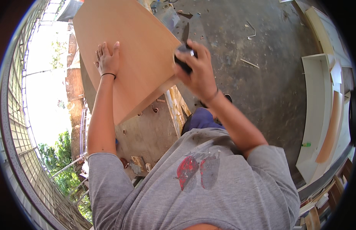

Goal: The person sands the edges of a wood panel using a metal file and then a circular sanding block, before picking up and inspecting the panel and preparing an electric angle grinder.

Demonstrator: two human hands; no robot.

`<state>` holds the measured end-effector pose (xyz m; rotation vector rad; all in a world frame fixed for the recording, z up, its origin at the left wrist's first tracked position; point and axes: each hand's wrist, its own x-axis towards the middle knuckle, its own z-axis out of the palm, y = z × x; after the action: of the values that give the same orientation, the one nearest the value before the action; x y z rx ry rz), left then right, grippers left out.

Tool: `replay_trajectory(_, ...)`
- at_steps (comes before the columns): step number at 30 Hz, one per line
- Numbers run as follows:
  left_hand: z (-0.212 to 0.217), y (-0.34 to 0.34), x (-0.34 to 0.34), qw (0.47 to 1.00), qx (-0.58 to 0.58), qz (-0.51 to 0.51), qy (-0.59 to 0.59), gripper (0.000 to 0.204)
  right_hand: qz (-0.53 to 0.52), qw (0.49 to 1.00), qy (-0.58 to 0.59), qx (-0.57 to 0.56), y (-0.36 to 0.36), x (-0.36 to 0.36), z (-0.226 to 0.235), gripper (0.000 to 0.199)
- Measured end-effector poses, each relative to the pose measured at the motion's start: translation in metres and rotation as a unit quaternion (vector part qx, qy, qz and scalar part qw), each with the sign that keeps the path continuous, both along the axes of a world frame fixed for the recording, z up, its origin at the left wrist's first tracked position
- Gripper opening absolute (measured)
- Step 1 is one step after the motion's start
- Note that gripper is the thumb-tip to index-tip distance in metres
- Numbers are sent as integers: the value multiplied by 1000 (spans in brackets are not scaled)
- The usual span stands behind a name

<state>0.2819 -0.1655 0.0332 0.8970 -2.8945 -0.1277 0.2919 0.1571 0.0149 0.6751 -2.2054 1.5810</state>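
A large light-brown wooden panel (141,53) lies over a worn workbench (147,126). My left hand (107,61) rests flat on its top face, fingers spread, with a dark band round the wrist. At the panel's right edge, my right hand (199,71) is wrapped round a black rounded hand tool (184,57) with a shiny spot. The tool is against or just beside the edge, and motion blur hides its exact kind. Part of it is covered by my fingers. Just beyond it shows a dark blade-like shape (185,32); whether it belongs to the tool I cannot tell.
White boards and a box-like cabinet piece (314,115) stand along the right. Thin offcuts (249,63) lie on the stained concrete floor (262,92). Scraps (139,163) sit on the bench near me. A metal grille (22,115) runs along the left.
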Motion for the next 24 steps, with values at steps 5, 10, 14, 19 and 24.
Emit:
replay_trajectory(5,6,3,-7,1000,-8,-10,5,87,-16,1000,-21,-1,-10,-34,2,31)
replay_trajectory(10,2,-4,0,1000,5,-4,5,88,22,999,19,27,10,23,-4,34)
replay_trajectory(14,5,-3,-1,1000,14,-10,16,88,-2,994,-23,-103,34,38,-9,48)
replay_trajectory(19,3,-6,-1,1000,9,-10,13,90,-37,999,32,10,39,-14,-13,44)
replay_trajectory(24,5,2,-5,1000,14,-8,14,90,7,997,67,33,8,-16,-15,42)
